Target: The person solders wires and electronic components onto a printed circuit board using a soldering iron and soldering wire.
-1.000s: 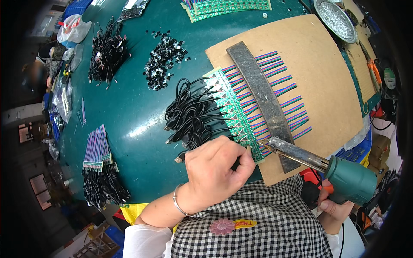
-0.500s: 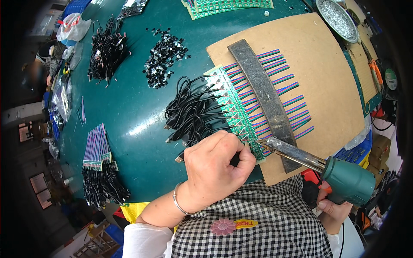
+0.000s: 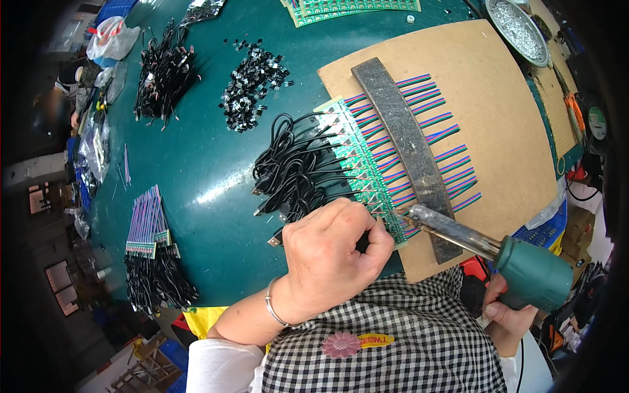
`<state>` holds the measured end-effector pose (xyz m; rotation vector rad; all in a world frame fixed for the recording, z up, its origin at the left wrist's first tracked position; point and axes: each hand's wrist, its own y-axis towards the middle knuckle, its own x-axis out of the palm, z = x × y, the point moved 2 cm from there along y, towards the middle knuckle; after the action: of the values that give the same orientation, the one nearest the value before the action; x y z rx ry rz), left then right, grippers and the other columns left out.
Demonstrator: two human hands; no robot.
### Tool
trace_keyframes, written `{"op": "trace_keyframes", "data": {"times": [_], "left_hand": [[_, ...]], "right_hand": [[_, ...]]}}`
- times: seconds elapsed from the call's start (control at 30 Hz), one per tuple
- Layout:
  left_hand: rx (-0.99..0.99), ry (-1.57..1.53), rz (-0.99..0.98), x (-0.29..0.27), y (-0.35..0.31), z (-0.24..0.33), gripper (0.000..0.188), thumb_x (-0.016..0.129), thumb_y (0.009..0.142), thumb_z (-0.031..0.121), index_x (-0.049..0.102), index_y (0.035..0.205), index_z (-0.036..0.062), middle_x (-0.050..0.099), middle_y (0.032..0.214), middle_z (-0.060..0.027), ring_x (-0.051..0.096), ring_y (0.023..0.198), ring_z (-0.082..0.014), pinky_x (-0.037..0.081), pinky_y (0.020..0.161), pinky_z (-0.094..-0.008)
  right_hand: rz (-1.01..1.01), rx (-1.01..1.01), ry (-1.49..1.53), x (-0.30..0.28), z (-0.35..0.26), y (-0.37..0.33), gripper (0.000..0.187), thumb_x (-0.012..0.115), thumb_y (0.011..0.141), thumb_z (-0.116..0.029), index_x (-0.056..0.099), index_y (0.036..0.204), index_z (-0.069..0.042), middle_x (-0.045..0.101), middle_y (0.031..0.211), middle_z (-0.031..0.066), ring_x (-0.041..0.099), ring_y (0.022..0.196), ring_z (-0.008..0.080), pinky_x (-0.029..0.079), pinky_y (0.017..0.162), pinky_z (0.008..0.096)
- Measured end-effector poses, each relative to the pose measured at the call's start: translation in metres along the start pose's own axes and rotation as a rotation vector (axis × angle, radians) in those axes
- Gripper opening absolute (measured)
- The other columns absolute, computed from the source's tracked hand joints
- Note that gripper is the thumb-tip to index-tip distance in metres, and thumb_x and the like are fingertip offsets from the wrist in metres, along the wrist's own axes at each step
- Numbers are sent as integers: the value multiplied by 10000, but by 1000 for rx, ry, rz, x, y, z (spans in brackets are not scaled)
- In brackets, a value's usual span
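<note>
My left hand [image 3: 334, 245] is closed in a pinch at the near end of a green circuit board panel [image 3: 357, 160]; what its fingers hold is hidden. Black USB cables [image 3: 288, 164] run from the panel's left side, one plug showing beside that hand. My right hand [image 3: 511, 314] grips a soldering iron [image 3: 452, 230] with a thick green handle. Its tip is at the panel's near end, just right of my left fingers. Striped flat wires [image 3: 419, 105] stick out of the panel's right side, under a dark metal bar [image 3: 406, 150] that lies across them.
A brown board [image 3: 498, 118] lies under the wires on the green table [image 3: 216, 170]. Small black connectors [image 3: 252, 85], a cable bundle [image 3: 164, 78] and finished-looking wired strips [image 3: 154, 249] lie leftward. Green panels [image 3: 354, 8] and a metal dish [image 3: 517, 29] are at the far side.
The soldering iron's tip has shifted very slightly rightward and up, still near the panel's end. My left hand keeps its pinch; the whole view has moved a little.
</note>
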<state>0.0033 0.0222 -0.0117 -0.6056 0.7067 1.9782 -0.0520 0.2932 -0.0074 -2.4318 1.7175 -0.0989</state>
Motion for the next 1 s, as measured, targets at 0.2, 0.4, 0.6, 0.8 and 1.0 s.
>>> {"op": "trace_keyframes", "data": {"times": [0.2,0.4,0.6,0.8,1.0], "left_hand": [[5,-4,-3,0,0,-1,166,664,595,-23,519,568,54,485,511,-23,433,384,-98,333,358,-220],[0,-9,6,0,-1,0,159,662,601,-26,524,575,50,490,516,-26,435,389,-97,342,362,-219],[-37,13,-62,-6,1,3,140,677,628,-28,554,618,39,511,553,-31,442,406,-86,354,376,-213],[-54,79,-226,-49,-1,11,200,711,639,-15,609,806,28,584,697,-67,544,539,-159,435,479,-262],[-76,240,-327,-71,-4,-2,218,709,648,12,615,843,37,619,753,-86,608,661,-238,490,583,-306]], "right_hand": [[52,12,74,-4,-4,1,590,825,589,-146,504,1020,98,521,530,95,448,346,126,354,315,200],[29,7,138,-2,-5,4,620,820,596,-145,488,1050,115,516,523,96,455,350,132,351,315,205],[24,55,277,4,-17,13,605,769,542,-36,469,1027,166,536,583,148,480,394,155,392,377,220],[-98,-41,348,-3,-15,27,603,738,621,-63,406,1062,179,489,523,130,456,332,152,365,292,215],[-156,-38,261,-19,-8,28,659,718,673,-145,324,1123,131,489,558,108,437,326,135,359,294,208]]}}
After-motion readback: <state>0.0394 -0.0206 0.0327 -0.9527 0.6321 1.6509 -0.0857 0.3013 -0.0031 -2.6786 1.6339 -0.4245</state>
